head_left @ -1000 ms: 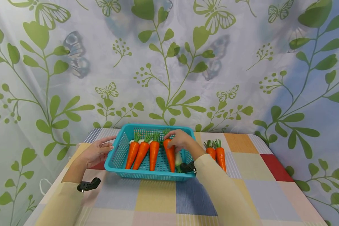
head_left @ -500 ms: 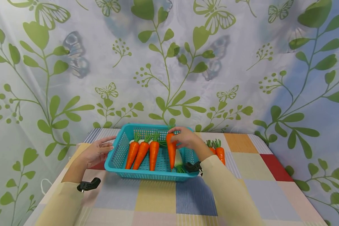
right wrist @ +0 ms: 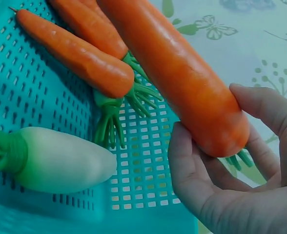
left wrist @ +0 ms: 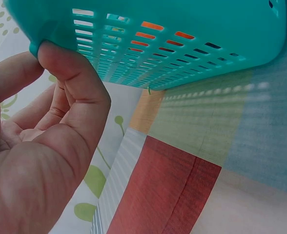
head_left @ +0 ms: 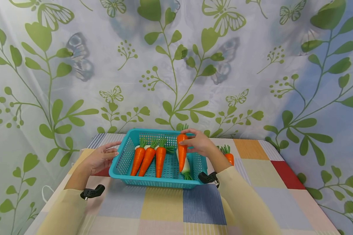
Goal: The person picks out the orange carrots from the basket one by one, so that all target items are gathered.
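My right hand (head_left: 200, 142) grips a carrot (head_left: 181, 151) near its leafy top, raised over the right part of a turquoise basket (head_left: 153, 182). In the right wrist view, thumb and fingers close round the thick end of this carrot (right wrist: 182, 73). Below it lies a white radish (right wrist: 68, 158) with green leaves, in the basket. My left hand (head_left: 101, 159) pinches the basket's left rim; the left wrist view shows the thumb (left wrist: 68, 66) against that rim. Several more carrots (head_left: 148, 160) lie side by side in the basket's left half, with white pieces partly hidden behind their tops.
On the checked tablecloth (head_left: 164, 209), right of the basket, a carrot (head_left: 228, 158) is partly covered by my right sleeve, with other green tops beside it. A patterned curtain (head_left: 176, 65) hangs behind the table. A white cord (head_left: 44, 192) shows at the left.
My right hand has lifted the carrot off the basket's floor and carried it up and to the right, uncovering more of the white radish. The left hand has stayed at the rim.
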Demonstrator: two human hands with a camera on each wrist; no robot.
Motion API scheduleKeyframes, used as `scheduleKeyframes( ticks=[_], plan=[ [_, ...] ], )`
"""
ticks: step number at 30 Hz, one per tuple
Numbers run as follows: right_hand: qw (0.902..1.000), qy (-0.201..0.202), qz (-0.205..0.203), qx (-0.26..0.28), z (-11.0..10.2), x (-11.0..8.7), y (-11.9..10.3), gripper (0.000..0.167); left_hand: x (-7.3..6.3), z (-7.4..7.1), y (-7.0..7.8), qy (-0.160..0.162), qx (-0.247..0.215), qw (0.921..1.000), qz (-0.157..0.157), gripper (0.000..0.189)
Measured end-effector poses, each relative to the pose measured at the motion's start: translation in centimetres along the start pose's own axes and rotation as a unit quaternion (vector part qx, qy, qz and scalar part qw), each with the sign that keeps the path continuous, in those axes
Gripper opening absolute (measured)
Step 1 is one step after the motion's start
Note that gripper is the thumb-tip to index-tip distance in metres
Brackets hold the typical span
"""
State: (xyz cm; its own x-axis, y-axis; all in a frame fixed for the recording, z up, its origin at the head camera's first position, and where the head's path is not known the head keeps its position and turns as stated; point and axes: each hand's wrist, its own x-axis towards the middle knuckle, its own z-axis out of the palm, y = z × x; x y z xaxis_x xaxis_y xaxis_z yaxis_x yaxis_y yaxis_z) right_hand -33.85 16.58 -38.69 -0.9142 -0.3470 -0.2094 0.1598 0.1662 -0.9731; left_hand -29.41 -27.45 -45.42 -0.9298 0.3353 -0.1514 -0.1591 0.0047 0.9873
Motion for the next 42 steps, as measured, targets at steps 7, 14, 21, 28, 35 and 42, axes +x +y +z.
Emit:
scheduleKeyframes(
  ticks=[7, 14, 21, 28, 35, 42],
  plan=[
    [0.9992, -0.001, -0.018, 0.035, -1.0, -1.4, 0.2, 0.052, 0.1, 0.1, 0.0, -0.001, -0.001, 1.0, 0.002, 0.07],
    [0.9989, 0.018, -0.03, 0.031, -2.3, -2.6, 0.5, 0.054, 0.0, 0.1, 0.1, -0.001, 0.006, 1.0, 0.001, 0.071],
    [0.9983, 0.04, -0.037, 0.021, -3.6, -3.9, 0.7, 0.061, 0.0, 0.1, 0.0, 0.0, 0.011, 0.9999, 0.003, 0.07],
    [0.9961, 0.056, -0.064, 0.025, -5.1, -4.8, 1.7, 0.055, 0.0, 0.1, -0.1, 0.005, 0.01, 0.9999, 0.0, 0.07],
    [0.9924, 0.081, -0.093, 0.006, -6.3, -5.4, 3.4, 0.056, 0.0, 0.2, -0.1, 0.008, 0.011, 0.9999, 0.005, 0.069],
    [0.9893, 0.085, -0.113, 0.035, -7.6, -6.1, 4.7, 0.06, 0.0, 0.2, -0.1, 0.008, 0.008, 0.9999, 0.003, 0.069]
  ],
)
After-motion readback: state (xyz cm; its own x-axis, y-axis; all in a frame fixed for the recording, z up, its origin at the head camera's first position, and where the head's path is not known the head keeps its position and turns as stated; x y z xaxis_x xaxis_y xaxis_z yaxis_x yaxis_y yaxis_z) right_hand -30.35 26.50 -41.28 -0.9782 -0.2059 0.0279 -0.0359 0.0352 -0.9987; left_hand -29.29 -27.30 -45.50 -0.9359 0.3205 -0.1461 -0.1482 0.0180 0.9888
